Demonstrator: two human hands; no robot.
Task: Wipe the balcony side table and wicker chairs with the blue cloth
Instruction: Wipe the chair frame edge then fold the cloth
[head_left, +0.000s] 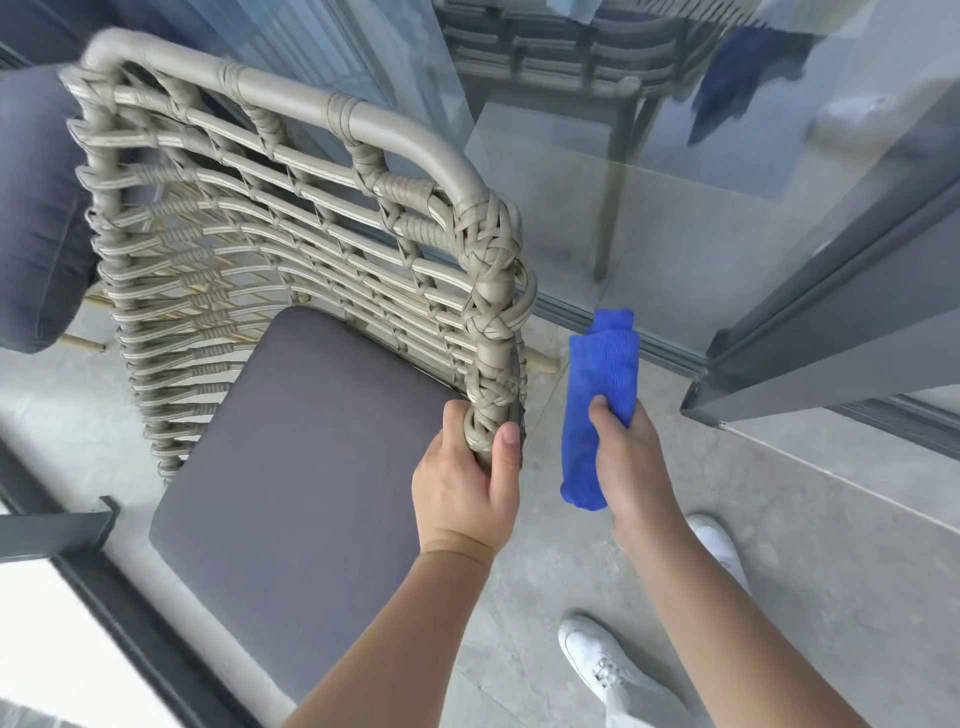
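left hand clenched round the chair frame's corner post; right hand beside it, fingers pinching the folded cloth, clear of the wicker.

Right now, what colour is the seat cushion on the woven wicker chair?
The flat seat cushion is dark grey, with no visible pattern. The head view shows it best.

Open floor between wicker chair and, seemingly, glass door.
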